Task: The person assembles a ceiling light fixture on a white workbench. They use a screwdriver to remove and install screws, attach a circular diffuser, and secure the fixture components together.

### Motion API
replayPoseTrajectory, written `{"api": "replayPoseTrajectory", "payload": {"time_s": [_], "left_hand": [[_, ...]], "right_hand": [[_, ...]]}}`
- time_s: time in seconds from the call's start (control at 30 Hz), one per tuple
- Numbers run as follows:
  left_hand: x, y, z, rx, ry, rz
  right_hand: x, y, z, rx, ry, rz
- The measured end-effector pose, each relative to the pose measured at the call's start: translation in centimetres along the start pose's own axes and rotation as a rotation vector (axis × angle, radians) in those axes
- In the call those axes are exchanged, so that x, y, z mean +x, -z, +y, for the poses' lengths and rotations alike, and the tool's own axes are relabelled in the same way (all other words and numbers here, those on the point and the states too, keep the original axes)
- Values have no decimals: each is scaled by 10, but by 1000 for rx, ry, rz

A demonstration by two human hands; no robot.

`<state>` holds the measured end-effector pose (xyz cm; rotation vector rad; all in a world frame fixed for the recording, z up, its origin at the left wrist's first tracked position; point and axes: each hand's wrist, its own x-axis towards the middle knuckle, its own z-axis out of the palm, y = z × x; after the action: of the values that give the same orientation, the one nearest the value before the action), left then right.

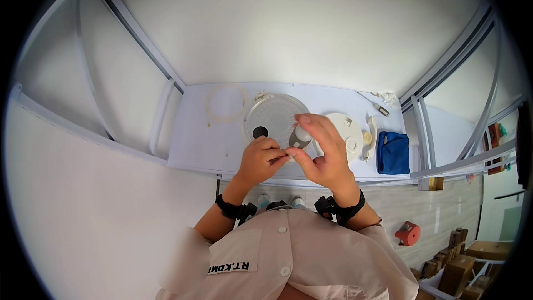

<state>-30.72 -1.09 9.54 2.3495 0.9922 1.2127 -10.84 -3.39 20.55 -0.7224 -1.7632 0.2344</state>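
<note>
The round silvery vessel (275,109) sits on the white worktable (191,139) and serves as the reference for all positions. Both bare hands are at its near edge. The left hand (257,161) is at the near-left part of the rim, fingers bent and drawn together; whether they pinch anything small cannot be determined. The right hand (327,161) is at the near-right side, its thumb and fingers apart in an open curve, the thumb tip meeting the left fingertips. A grey cylinder with a pale top (298,139) is seen in that curve, tilted, over the near-right part of the vessel; a firm grip on it cannot be confirmed. A black disc (260,132) shows within the vessel's outline at near left, just beyond the left hand. A pale ring (207,105) lies flat to the left of the vessel. To its right, a white round lid (338,124) is partly covered by the right hand, followed by a white curved handle (372,129) and a blue pouch (393,154). Farther right and beyond lie a screwdriver (381,109) and crumpled clear wrapping (389,99). Below table level, to the vessel's near right, a red stool (409,234) and cardboard boxes (457,273) are noted.
</note>
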Motion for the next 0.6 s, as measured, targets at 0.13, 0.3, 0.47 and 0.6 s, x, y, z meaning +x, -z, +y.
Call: {"api": "replayPoseTrajectory", "payload": {"time_s": [0.13, 0.3, 0.47, 0.6], "left_hand": [[0, 1, 1, 26, 20, -19], [2, 0, 2, 26, 2, 4], [1, 1, 3, 13, 15, -11], [1, 3, 2, 19, 13, -37]], "right_hand": [[9, -1, -9, -143, 60, 162], [-2, 0, -14, -149, -126, 83], [9, 14, -16, -130, -105, -52], [9, 16, -8, 15, 12, -134]]}}
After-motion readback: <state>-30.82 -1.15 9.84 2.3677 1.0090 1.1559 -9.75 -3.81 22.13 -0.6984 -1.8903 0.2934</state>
